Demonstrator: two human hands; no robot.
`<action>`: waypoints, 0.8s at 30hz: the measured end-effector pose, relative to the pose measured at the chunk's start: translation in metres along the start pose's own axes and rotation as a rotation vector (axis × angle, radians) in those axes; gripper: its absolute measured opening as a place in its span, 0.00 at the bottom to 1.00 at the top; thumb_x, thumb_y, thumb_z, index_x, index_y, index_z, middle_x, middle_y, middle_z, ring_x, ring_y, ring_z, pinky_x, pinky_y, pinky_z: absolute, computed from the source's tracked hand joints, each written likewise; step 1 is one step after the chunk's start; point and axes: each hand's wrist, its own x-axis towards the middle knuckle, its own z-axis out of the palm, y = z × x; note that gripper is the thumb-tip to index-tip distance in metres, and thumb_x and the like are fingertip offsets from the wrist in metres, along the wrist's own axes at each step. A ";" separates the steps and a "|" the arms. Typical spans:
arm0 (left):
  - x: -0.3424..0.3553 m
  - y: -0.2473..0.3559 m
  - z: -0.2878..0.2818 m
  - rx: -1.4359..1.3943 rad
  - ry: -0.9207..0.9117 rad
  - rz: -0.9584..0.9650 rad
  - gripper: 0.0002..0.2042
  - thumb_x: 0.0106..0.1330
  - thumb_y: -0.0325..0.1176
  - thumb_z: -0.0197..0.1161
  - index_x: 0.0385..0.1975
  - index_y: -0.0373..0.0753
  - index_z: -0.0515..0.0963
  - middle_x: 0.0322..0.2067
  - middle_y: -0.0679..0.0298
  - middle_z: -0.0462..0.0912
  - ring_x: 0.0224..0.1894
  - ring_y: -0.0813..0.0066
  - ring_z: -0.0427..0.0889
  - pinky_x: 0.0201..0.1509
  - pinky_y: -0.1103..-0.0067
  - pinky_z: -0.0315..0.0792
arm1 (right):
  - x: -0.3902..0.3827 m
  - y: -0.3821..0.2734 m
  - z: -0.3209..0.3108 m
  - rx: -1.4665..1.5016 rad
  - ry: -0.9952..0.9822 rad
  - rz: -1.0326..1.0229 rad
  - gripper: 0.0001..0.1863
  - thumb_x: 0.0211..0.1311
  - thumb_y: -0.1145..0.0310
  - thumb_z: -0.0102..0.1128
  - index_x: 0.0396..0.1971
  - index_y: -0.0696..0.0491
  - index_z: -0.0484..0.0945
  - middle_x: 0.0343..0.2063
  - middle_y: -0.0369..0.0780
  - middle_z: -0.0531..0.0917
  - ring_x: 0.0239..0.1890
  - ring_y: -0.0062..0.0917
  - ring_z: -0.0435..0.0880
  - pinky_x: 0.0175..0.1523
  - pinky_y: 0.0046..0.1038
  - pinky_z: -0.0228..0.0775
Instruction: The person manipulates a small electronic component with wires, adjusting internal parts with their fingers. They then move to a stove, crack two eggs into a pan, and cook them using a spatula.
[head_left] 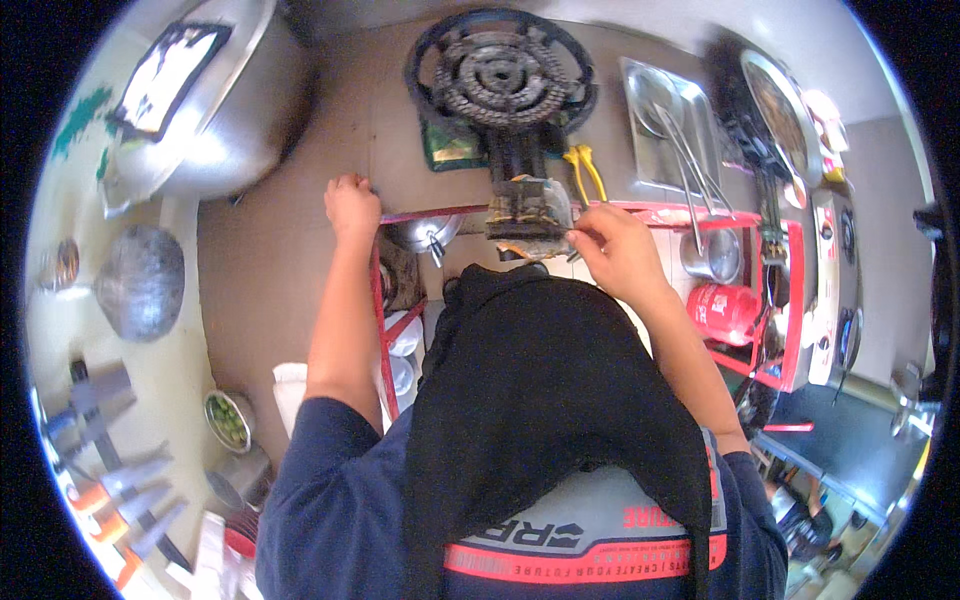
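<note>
A cast-iron gas burner (pixel 505 95) lies lengthwise over the near edge of the bench (pixel 350 100), its front end pinched by the nearer right hand (pixel 618 252) while the left hand (pixel 353 205) rests curled, well apart.

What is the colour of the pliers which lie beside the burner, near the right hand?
The pliers look mainly yellow, as the head view shows.

The right hand (pixel 615 248) pinches the near end of the burner (pixel 503 78); the left hand (pixel 352 205) rests on the table's (pixel 375 110) front edge. 1 pair of yellow pliers (pixel 590 173) lies between the burner and a tray (pixel 646 168) bearing long-handled utensils (pixel 685 150). A large pot (pixel 235 125) stands left.
</note>
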 end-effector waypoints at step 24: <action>-0.100 0.227 -0.097 -0.910 -0.697 0.391 0.17 0.81 0.35 0.63 0.63 0.33 0.82 0.38 0.68 0.82 0.41 0.80 0.76 0.46 0.79 0.73 | -0.425 0.067 -0.290 -1.237 1.991 0.563 0.01 0.65 0.74 0.72 0.34 0.52 0.90 0.28 0.39 0.90 0.28 0.25 0.88 0.36 0.27 0.81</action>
